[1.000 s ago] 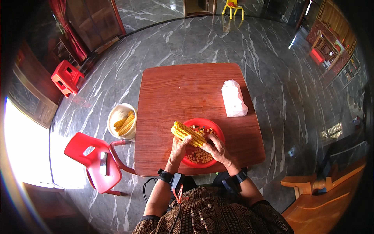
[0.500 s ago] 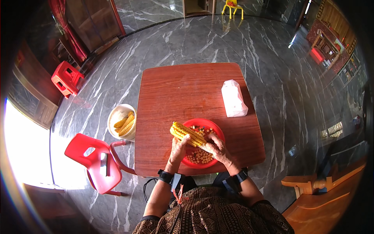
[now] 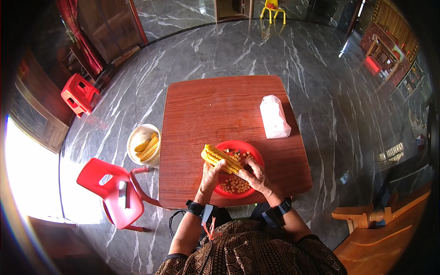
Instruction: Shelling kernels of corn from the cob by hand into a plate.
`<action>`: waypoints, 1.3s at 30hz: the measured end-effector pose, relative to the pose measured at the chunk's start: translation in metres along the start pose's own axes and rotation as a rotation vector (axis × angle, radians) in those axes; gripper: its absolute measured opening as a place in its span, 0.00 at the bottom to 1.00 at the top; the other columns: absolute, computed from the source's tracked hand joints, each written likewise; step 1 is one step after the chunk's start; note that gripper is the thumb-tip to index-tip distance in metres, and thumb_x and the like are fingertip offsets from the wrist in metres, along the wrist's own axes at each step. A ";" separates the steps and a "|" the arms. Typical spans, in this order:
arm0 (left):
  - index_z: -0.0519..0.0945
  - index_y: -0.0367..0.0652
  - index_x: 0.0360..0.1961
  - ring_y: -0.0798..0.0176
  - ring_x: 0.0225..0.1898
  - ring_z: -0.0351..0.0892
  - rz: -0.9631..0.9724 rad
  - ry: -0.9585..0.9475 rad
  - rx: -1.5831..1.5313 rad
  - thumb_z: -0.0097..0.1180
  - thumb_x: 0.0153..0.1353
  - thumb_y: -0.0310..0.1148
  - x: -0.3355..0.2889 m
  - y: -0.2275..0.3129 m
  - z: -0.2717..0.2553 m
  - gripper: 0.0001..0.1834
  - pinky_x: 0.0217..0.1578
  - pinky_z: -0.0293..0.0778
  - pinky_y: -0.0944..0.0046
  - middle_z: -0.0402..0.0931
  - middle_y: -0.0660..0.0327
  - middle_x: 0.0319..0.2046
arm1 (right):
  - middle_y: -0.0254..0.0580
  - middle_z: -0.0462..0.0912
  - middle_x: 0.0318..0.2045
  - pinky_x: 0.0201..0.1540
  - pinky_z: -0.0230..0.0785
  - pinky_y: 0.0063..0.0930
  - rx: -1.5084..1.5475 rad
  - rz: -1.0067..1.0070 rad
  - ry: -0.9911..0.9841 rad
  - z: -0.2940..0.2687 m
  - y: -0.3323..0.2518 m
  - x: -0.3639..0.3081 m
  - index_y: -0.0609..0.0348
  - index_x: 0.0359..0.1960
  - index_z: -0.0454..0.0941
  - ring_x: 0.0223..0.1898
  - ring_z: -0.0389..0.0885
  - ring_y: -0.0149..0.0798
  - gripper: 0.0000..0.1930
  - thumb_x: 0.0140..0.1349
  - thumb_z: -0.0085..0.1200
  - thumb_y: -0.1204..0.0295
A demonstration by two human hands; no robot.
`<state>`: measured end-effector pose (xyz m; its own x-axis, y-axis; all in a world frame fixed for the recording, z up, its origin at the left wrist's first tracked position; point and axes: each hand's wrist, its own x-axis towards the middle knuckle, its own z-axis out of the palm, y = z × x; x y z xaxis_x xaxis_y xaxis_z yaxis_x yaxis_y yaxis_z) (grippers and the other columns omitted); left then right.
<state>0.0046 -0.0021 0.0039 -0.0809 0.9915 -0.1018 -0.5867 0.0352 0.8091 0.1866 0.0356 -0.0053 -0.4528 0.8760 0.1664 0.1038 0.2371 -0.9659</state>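
Corn cob, clasped by curled left hand and right hand, overhangs red basin's left rim, so its kernels could scatter outside.

Showing no readable text, label, brand, number or sign. Bearing nothing legible on the bowl, the pack or the bucket; appearing too small and blurred for reading on the clutter at upper right.

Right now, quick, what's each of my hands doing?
Left hand: closed, holding the yellow corn cob.
Right hand: closed on the same cob's lower right end, over the red bowl.
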 end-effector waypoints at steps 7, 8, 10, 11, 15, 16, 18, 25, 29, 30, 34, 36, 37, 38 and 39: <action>0.67 0.32 0.50 0.55 0.38 0.80 0.001 0.001 0.002 0.59 0.56 0.38 -0.001 0.001 0.000 0.26 0.28 0.83 0.60 0.76 0.49 0.41 | 0.47 0.75 0.31 0.41 0.66 0.34 -0.001 0.051 -0.021 -0.006 -0.001 0.000 0.62 0.36 0.71 0.37 0.75 0.42 0.16 0.60 0.51 0.60; 0.67 0.31 0.50 0.55 0.39 0.80 -0.018 0.012 -0.054 0.59 0.56 0.38 -0.001 0.001 0.000 0.26 0.29 0.83 0.60 0.76 0.48 0.41 | 0.45 0.76 0.32 0.42 0.66 0.32 0.102 0.204 -0.057 -0.007 -0.002 0.000 0.62 0.36 0.72 0.38 0.75 0.38 0.16 0.62 0.49 0.59; 0.67 0.31 0.50 0.54 0.39 0.80 -0.025 0.020 -0.062 0.59 0.56 0.38 -0.002 0.002 -0.001 0.26 0.30 0.83 0.59 0.76 0.48 0.41 | 0.42 0.77 0.33 0.43 0.66 0.30 0.218 0.193 -0.018 -0.005 -0.007 0.001 0.62 0.37 0.73 0.39 0.75 0.35 0.17 0.64 0.45 0.58; 0.67 0.31 0.50 0.53 0.40 0.80 -0.029 0.028 -0.068 0.59 0.57 0.38 -0.002 0.003 -0.001 0.26 0.31 0.83 0.58 0.75 0.48 0.41 | 0.39 0.78 0.33 0.45 0.65 0.28 0.334 0.179 0.021 -0.005 -0.013 0.003 0.62 0.38 0.75 0.39 0.74 0.32 0.18 0.66 0.42 0.58; 0.67 0.31 0.50 0.53 0.39 0.80 -0.009 0.002 -0.039 0.58 0.57 0.39 -0.001 0.000 -0.001 0.27 0.32 0.83 0.57 0.75 0.47 0.42 | 0.37 0.77 0.33 0.39 0.69 0.21 0.482 0.258 -0.032 -0.010 -0.003 0.007 0.65 0.42 0.73 0.34 0.76 0.30 0.32 0.63 0.37 0.43; 0.67 0.31 0.50 0.53 0.40 0.80 -0.015 -0.002 -0.041 0.58 0.57 0.40 -0.001 0.001 0.000 0.27 0.32 0.83 0.57 0.75 0.47 0.42 | 0.39 0.77 0.35 0.42 0.69 0.25 0.531 0.282 -0.082 -0.014 0.000 0.005 0.66 0.44 0.71 0.36 0.76 0.33 0.34 0.62 0.37 0.41; 0.67 0.31 0.50 0.53 0.40 0.80 -0.019 -0.003 -0.041 0.58 0.57 0.40 -0.001 0.002 0.000 0.27 0.32 0.83 0.57 0.75 0.48 0.42 | 0.41 0.77 0.37 0.44 0.69 0.27 0.692 0.282 -0.073 -0.012 0.004 0.006 0.66 0.45 0.71 0.38 0.76 0.34 0.33 0.63 0.38 0.42; 0.67 0.31 0.50 0.53 0.40 0.79 -0.004 -0.011 -0.054 0.58 0.56 0.40 -0.002 0.003 0.000 0.27 0.32 0.82 0.57 0.76 0.48 0.42 | 0.52 0.72 0.51 0.55 0.64 0.38 0.946 0.156 -0.050 -0.014 0.005 0.007 0.64 0.58 0.63 0.49 0.73 0.45 0.28 0.62 0.42 0.56; 0.68 0.31 0.50 0.54 0.41 0.79 0.034 0.010 -0.097 0.58 0.56 0.41 -0.002 -0.002 -0.003 0.28 0.36 0.81 0.56 0.76 0.49 0.41 | 0.54 0.70 0.54 0.58 0.62 0.40 1.070 0.174 -0.070 -0.017 0.004 0.007 0.61 0.62 0.58 0.53 0.71 0.47 0.31 0.60 0.43 0.56; 0.68 0.31 0.50 0.54 0.41 0.79 0.034 0.009 -0.097 0.58 0.56 0.41 -0.002 -0.003 -0.004 0.28 0.36 0.81 0.56 0.76 0.49 0.41 | 0.55 0.70 0.54 0.58 0.61 0.41 1.068 0.170 -0.069 -0.017 0.004 0.007 0.60 0.63 0.57 0.54 0.70 0.48 0.32 0.60 0.43 0.55; 0.68 0.31 0.49 0.57 0.42 0.77 0.030 0.034 -0.114 0.59 0.54 0.40 -0.001 -0.005 -0.008 0.27 0.44 0.75 0.58 0.75 0.52 0.41 | 0.55 0.69 0.55 0.59 0.61 0.43 1.091 0.152 -0.055 -0.016 -0.005 0.009 0.61 0.61 0.60 0.55 0.69 0.50 0.31 0.59 0.44 0.56; 0.68 0.32 0.49 0.59 0.43 0.76 0.023 0.033 -0.117 0.59 0.54 0.39 -0.001 -0.005 -0.007 0.27 0.46 0.73 0.59 0.75 0.54 0.41 | 0.56 0.68 0.55 0.58 0.61 0.44 1.114 0.147 -0.055 -0.018 0.001 0.008 0.62 0.56 0.64 0.55 0.69 0.51 0.27 0.59 0.44 0.57; 0.68 0.32 0.49 0.60 0.44 0.75 0.036 0.043 -0.111 0.60 0.54 0.39 -0.001 -0.005 -0.006 0.27 0.47 0.71 0.59 0.74 0.54 0.42 | 0.57 0.68 0.56 0.58 0.61 0.45 1.136 0.141 -0.057 -0.018 0.005 0.008 0.63 0.51 0.69 0.55 0.69 0.52 0.23 0.59 0.45 0.59; 0.68 0.32 0.49 0.61 0.44 0.74 0.048 0.052 -0.103 0.60 0.54 0.39 -0.001 -0.004 -0.005 0.27 0.49 0.69 0.60 0.74 0.55 0.42 | 0.57 0.68 0.56 0.58 0.61 0.45 1.136 0.141 -0.057 -0.019 0.008 0.009 0.63 0.51 0.69 0.55 0.69 0.52 0.23 0.59 0.45 0.59; 0.68 0.32 0.49 0.61 0.44 0.74 0.048 0.052 -0.103 0.60 0.54 0.39 -0.001 -0.003 -0.004 0.27 0.49 0.69 0.60 0.74 0.55 0.42 | 0.58 0.68 0.56 0.58 0.61 0.45 1.170 0.142 -0.067 -0.019 0.010 0.009 0.62 0.44 0.71 0.55 0.69 0.52 0.19 0.59 0.45 0.60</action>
<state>0.0034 -0.0041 -0.0011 -0.1514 0.9837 -0.0965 -0.6608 -0.0281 0.7500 0.2007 0.0539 -0.0098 -0.5517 0.8314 0.0654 -0.7020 -0.4207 -0.5746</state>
